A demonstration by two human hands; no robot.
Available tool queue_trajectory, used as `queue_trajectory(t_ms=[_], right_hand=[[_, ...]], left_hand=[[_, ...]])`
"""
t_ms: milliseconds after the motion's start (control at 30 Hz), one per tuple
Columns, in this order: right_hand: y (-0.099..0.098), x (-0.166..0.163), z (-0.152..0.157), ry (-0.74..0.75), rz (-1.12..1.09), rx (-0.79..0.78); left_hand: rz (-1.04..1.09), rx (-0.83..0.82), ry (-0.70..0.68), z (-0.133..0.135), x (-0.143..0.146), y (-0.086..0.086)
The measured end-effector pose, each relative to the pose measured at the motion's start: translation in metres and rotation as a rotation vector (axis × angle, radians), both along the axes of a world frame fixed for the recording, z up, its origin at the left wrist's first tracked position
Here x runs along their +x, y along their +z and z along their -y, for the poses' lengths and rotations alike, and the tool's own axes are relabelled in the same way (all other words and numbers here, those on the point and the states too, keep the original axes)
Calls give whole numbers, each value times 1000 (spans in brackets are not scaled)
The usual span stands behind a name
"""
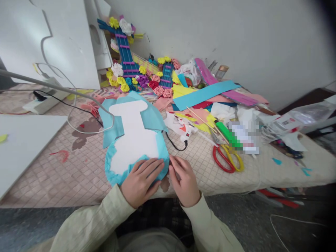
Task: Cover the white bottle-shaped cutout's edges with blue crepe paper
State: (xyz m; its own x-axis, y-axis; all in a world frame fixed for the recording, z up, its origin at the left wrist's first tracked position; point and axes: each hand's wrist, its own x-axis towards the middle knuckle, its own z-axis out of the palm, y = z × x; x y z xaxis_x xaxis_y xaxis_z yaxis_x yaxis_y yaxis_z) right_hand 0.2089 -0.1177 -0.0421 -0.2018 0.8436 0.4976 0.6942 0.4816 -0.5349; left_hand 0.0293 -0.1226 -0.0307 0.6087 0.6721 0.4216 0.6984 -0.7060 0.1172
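A white guitar-shaped cutout (133,129) lies on the table in front of me, its neck pointing away. Blue crepe paper (111,154) is under it and folds over the rim of its rounded body. My left hand (141,180) rests across the body's near side, fingers stretched out and lying on the folded paper. At the body's right edge, my right hand (185,182) has its thumb and forefinger closed on the rim of the blue paper; the fingertips partly hide the spot. Beyond the body, loose blue paper spreads on both sides of the neck.
A white glue gun (181,127) with a black cord lies right of the cutout. Farther right are red-and-yellow scissors (228,159) and a green cutter (228,134). Paper-flower guitars (127,56) stand at the back. A grey cable (78,93) crosses from the left, near a power strip (47,96).
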Motion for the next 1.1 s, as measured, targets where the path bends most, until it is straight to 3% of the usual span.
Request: queue_trajectory(t_ms=[533,1100], right_hand=[[4,-1,-2,35,228,0],[7,-4,-4,200,442,74]], left_hand=[[92,50,-6,1,0,1],[73,66,-21,2,1,-3]])
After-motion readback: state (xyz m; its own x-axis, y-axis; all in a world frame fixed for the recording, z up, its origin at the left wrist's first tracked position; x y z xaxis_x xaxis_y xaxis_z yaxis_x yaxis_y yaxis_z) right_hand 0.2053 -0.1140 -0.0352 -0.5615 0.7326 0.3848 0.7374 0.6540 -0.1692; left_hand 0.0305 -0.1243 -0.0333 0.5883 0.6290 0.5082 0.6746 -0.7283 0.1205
